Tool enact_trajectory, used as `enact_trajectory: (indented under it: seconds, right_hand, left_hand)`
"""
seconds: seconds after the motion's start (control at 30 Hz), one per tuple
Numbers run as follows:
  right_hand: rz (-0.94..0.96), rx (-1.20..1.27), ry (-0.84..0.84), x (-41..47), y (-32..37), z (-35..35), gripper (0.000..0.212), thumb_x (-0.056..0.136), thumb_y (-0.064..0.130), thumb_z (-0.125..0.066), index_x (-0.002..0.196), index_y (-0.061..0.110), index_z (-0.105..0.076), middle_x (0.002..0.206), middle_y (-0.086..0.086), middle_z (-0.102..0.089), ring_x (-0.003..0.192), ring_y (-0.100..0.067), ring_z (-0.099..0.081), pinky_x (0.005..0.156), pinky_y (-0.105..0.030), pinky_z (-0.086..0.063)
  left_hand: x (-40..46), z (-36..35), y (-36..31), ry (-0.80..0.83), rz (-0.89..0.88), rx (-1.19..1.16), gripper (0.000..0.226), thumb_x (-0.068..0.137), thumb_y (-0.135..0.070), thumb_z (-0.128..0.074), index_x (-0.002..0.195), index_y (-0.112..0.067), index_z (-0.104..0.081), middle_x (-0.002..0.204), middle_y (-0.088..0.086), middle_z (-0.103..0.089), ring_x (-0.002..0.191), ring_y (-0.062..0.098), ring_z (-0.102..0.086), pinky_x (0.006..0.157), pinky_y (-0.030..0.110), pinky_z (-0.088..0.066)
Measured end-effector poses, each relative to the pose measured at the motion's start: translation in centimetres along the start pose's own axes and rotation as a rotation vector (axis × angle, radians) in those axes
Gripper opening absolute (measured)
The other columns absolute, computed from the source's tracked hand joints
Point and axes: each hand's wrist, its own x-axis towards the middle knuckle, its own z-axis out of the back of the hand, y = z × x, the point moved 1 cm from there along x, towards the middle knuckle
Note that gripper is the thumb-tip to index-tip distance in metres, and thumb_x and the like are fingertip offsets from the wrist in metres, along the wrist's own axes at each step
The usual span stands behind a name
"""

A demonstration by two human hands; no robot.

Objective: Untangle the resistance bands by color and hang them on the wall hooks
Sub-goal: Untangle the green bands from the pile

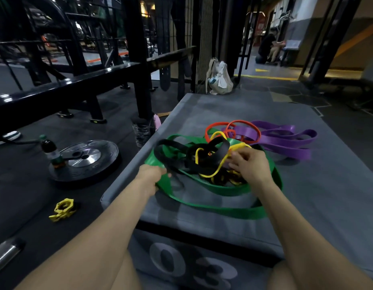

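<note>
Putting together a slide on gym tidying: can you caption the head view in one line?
Left hand grips the green band while the right hand works the yellow band in a tangle on a grey padded box.

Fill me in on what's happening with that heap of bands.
A person is sorting a tangle of resistance bands on a grey padded box. The left hand grips the green band at the box's left edge, while the right hand picks at the yellow band knotted with the black band. The purple bands lie mostly apart behind. Nothing is hung yet.
</note>
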Motion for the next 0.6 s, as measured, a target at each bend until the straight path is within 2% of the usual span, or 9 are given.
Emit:
enact_trajectory:
  seconds: [0.03, 0.1, 0.17, 0.23, 0.33, 0.4, 0.47, 0.53, 0.6]
  right_hand:
    - [0.03, -0.092, 0.064, -0.1, -0.1, -0.2, 0.017, 0.087, 0.005, -0.059, 0.072, 0.012, -0.059, 0.068, -0.005, -0.063, 0.056, -0.005, -0.061, 0.059, -0.02, -0.05]
    - [0.059, -0.424, 0.249, -0.3, -0.2, -0.6, 0.02, 0.077, 0.012, -0.072, 0.07, 0.022, -0.056, 0.075, -0.005, -0.062, 0.067, -0.013, -0.058, 0.063, -0.025, -0.043]
    - [0.056, -0.65, 0.393, -1.0, 0.1, -0.9, 0.025, 0.071, 0.023, -0.079, 0.083, 0.015, -0.059, 0.083, -0.003, -0.062, 0.081, -0.017, -0.058, 0.069, -0.024, -0.039]
    - [0.106, -0.754, 0.448, -1.4, 0.4, -0.9, 0.045, 0.069, 0.024, -0.08, 0.105, 0.008, -0.059, 0.098, -0.004, -0.062, 0.096, -0.021, -0.059, 0.074, -0.024, -0.041]
    - [0.191, -0.892, 0.487, -2.0, 0.4, -1.1, 0.069, 0.069, 0.015, -0.077, 0.13, 0.012, -0.046, 0.118, -0.003, -0.058, 0.111, -0.026, -0.056, 0.082, -0.027, -0.046]
    - [0.219, -1.054, 0.421, -2.3, 0.4, -1.3, 0.053, 0.078, 0.013, -0.067, 0.126, 0.014, -0.047, 0.118, -0.011, -0.061, 0.107, -0.033, -0.058, 0.081, -0.035, -0.048]
    - [0.264, -1.148, 0.344, -2.7, 1.0, -1.1, 0.026, 0.083, 0.016, -0.062, 0.107, 0.014, -0.054, 0.112, -0.012, -0.064, 0.104, -0.034, -0.058, 0.079, -0.036, -0.045]
    - [0.287, -1.064, 0.312, -2.7, 1.6, -0.7, 0.015, 0.083, 0.023, -0.064, 0.097, 0.017, -0.06, 0.106, -0.01, -0.066, 0.105, -0.032, -0.057, 0.079, -0.033, -0.041]
    - [0.277, -0.887, 0.253, -2.3, 2.5, -0.2, 0.02, 0.081, 0.027, -0.067, 0.1, 0.02, -0.066, 0.104, -0.009, -0.068, 0.105, -0.031, -0.058, 0.08, -0.033, -0.042]
  left_hand:
    - [0.5, 0.5, 0.3, -0.047, 0.003, 0.077, 0.023, 0.083, 0.009, -0.057, 0.104, 0.003, -0.049, 0.091, 0.02, -0.06, 0.059, 0.025, -0.065, 0.049, 0.036, -0.057]
    - [2.2, 1.1, 1.0, -0.11, -0.019, 0.276, 0.055, 0.073, 0.0, -0.067, 0.119, -0.001, -0.038, 0.115, 0.025, -0.055, 0.088, 0.037, -0.063, 0.068, 0.05, -0.057]
    - [1.0, 1.0, 0.5, -0.16, -0.058, 0.48, 0.064, 0.074, -0.006, -0.069, 0.126, -0.004, -0.032, 0.132, 0.025, -0.044, 0.107, 0.041, -0.055, 0.078, 0.045, -0.054]
    - [0.0, 0.8, 0.1, -0.18, -0.125, 0.642, 0.061, 0.084, -0.009, -0.063, 0.133, 0.001, -0.028, 0.138, 0.023, -0.035, 0.114, 0.039, -0.05, 0.079, 0.036, -0.047]
    - [0.1, 0.2, 0.1, -0.127, -0.232, 0.612, 0.056, 0.083, -0.011, -0.064, 0.127, 0.002, -0.032, 0.123, 0.021, -0.05, 0.101, 0.033, -0.056, 0.082, 0.038, -0.048]
    - [-0.1, 0.0, 0.1, -0.096, -0.24, 0.514, 0.059, 0.083, -0.014, -0.066, 0.129, 0.001, -0.032, 0.117, 0.019, -0.056, 0.098, 0.03, -0.058, 0.083, 0.039, -0.05]
    - [-0.4, -0.2, 0.0, -0.068, -0.228, 0.445, 0.069, 0.084, -0.021, -0.066, 0.137, -0.001, -0.026, 0.128, 0.017, -0.053, 0.111, 0.034, -0.056, 0.093, 0.043, -0.048]
    - [-0.5, -0.3, -0.1, -0.062, -0.246, 0.427, 0.069, 0.083, -0.021, -0.067, 0.137, -0.002, -0.027, 0.13, 0.017, -0.052, 0.114, 0.035, -0.055, 0.096, 0.045, -0.047]
    - [-0.8, -0.6, -0.5, -0.076, -0.282, 0.457, 0.057, 0.084, -0.018, -0.066, 0.127, 0.0, -0.035, 0.123, 0.019, -0.055, 0.107, 0.035, -0.057, 0.09, 0.041, -0.049]
